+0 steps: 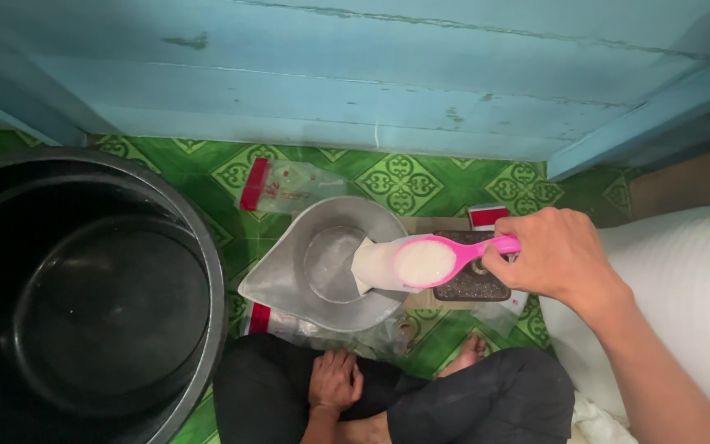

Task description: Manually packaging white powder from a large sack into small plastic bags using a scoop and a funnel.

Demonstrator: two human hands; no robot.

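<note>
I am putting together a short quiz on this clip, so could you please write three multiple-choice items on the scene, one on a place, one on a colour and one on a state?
1. Where does the left hand rest?
A. on the person's own leg
B. on the black tub
C. on the blue wall

2. What colour is the scoop?
A. green
B. pink
C. black

3. What state is the scoop in?
A. empty
B. lying on the floor
C. filled with white grains

Answers: 1 A, since the left hand lies on the dark trouser leg. 2 B, as the handle and rim in the right hand are pink. 3 C, as white grains fill its bowl, held beside the metal scale pan.
</note>
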